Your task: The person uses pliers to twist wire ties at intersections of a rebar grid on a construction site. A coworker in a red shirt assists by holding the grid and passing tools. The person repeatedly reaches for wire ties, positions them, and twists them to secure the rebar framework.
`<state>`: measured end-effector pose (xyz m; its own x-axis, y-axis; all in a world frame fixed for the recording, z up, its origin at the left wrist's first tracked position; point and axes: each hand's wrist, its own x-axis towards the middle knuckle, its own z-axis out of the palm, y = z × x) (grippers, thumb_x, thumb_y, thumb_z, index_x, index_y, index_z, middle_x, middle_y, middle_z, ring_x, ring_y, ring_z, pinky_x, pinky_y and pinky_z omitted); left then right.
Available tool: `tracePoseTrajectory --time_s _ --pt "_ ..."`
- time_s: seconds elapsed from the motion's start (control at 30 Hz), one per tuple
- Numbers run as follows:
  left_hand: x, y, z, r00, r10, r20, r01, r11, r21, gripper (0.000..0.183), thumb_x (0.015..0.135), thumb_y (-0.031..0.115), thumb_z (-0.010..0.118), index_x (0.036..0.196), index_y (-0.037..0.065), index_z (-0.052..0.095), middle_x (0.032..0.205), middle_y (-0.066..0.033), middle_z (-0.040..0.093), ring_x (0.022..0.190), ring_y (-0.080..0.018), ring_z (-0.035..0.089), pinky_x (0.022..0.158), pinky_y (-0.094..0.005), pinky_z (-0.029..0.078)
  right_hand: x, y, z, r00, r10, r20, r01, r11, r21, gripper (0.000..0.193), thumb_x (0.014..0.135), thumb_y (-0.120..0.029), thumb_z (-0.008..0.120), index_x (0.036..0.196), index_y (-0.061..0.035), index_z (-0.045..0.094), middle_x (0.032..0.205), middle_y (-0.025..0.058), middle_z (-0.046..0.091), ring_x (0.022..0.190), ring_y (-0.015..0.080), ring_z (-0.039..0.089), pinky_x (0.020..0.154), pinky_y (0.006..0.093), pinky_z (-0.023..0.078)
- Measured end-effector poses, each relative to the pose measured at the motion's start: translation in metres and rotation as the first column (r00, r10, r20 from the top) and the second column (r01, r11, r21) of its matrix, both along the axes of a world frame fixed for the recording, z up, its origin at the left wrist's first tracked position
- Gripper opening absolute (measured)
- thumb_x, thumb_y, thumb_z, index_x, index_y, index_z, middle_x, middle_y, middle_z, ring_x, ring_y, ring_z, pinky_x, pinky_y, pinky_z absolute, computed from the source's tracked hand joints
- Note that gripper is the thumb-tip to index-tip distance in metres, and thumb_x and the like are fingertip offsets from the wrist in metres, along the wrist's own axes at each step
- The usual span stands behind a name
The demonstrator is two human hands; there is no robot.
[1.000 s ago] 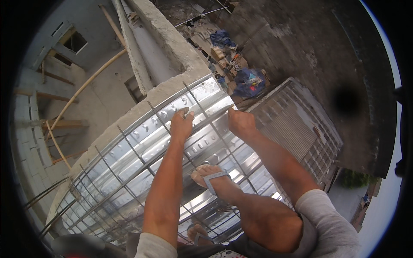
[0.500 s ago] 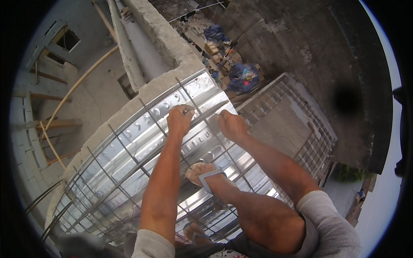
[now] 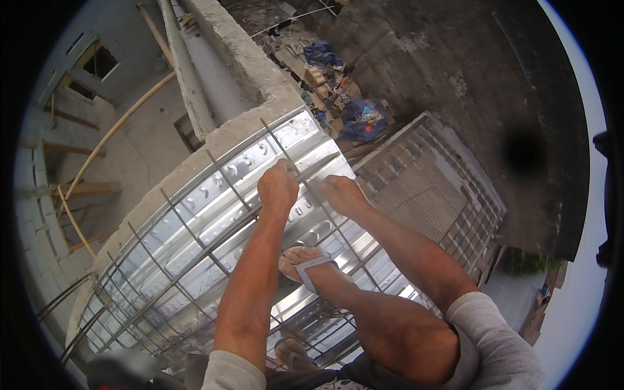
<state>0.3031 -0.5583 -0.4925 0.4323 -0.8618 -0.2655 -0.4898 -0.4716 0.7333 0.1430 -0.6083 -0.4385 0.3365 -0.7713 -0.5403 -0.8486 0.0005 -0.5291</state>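
Observation:
My left hand (image 3: pixel 278 187) is closed, its fingertips at a crossing of the thin steel bars in the rebar mesh (image 3: pixel 226 175). Just to its right, my right hand (image 3: pixel 344 195) is also closed, with bent fingers pointing toward the same crossing. Whatever thin thing may be pinched in either hand is hidden or too small to name. Beneath the mesh lies shiny ribbed metal decking (image 3: pixel 300 129) with rows of raised bumps. My sandalled foot (image 3: pixel 312 263) rests on the mesh and decking close below the hands.
A rough concrete wall top (image 3: pixel 260 81) borders the decking. Left of it, a deep room holds a curved wooden pole (image 3: pixel 107 140). Past the decking's right edge are a lower corrugated roof (image 3: pixel 422 195) and a blue bag among rubble (image 3: pixel 365 119). Another sandalled foot (image 3: pixel 296 354) stands nearer.
My left hand has shifted slightly right and down, turning so its back shows more. The right hand has moved slightly down and left. The whole view has drifted a little.

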Motion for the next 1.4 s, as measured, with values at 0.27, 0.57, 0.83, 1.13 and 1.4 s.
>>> tracePoseTrajectory --time_s 0.27,0.57,0.83,1.13,1.4 --pt "-0.031 0.017 0.005 0.932 0.254 -0.258 -0.283 0.956 -0.081 0.046 0.088 0.012 0.064 0.133 0.006 0.056 0.099 -0.0131 0.074 0.098 -0.0337 0.068 0.097 -0.0437 0.047 0.003 -0.001 0.000 0.973 -0.226 0.052 0.204 0.940 0.276 0.033 0.090 -0.026 0.059 0.100 0.0031 0.071 0.090 0.0240 0.071 0.089 0.0358 0.069 0.082 0.0418 0.052" --pt "-0.046 0.038 -0.029 0.991 0.128 -0.029 -0.130 0.927 -0.351 0.058 0.079 0.007 0.073 0.134 0.007 0.054 0.116 -0.0089 0.070 0.112 -0.0291 0.062 0.112 -0.0489 0.032 0.029 0.003 0.005 0.916 0.391 -0.094 -0.400 0.909 -0.117 0.030 0.087 -0.024 0.057 0.087 0.0020 0.072 0.088 0.0250 0.070 0.087 0.0431 0.068 0.082 0.0483 0.053" --pt "-0.055 0.028 -0.042 0.957 0.265 0.115 -0.182 0.862 -0.474 0.042 0.083 0.011 0.069 0.123 0.007 0.061 0.105 -0.0085 0.071 0.099 -0.0248 0.065 0.102 -0.0444 0.037 0.063 -0.016 0.036 0.593 0.743 -0.310 -0.792 0.607 -0.060 0.020 0.081 -0.019 0.063 0.093 -0.0052 0.071 0.095 0.0188 0.072 0.091 0.0351 0.070 0.081 0.0447 0.055" --pt "-0.058 0.016 -0.027 0.918 0.391 -0.073 -0.396 0.885 -0.243 0.039 0.083 0.011 0.070 0.121 0.010 0.061 0.094 -0.0052 0.073 0.094 -0.0228 0.066 0.104 -0.0408 0.032 0.058 -0.056 0.008 0.715 0.579 -0.391 -0.697 0.633 -0.337 0.017 0.081 -0.019 0.066 0.093 -0.0080 0.070 0.091 0.0170 0.072 0.084 0.0348 0.071 0.074 0.0459 0.056" --pt "-0.050 0.018 -0.016 0.960 0.278 0.032 -0.251 0.907 -0.337 0.017 0.085 0.010 0.064 0.096 0.017 0.074 0.094 0.0003 0.072 0.094 -0.0201 0.064 0.099 -0.0418 0.035 0.031 -0.032 0.008 0.658 0.618 -0.430 -0.614 0.771 0.169 0.023 0.087 -0.024 0.062 0.094 -0.0069 0.075 0.094 0.0207 0.072 0.094 0.0384 0.070 0.084 0.0450 0.055"
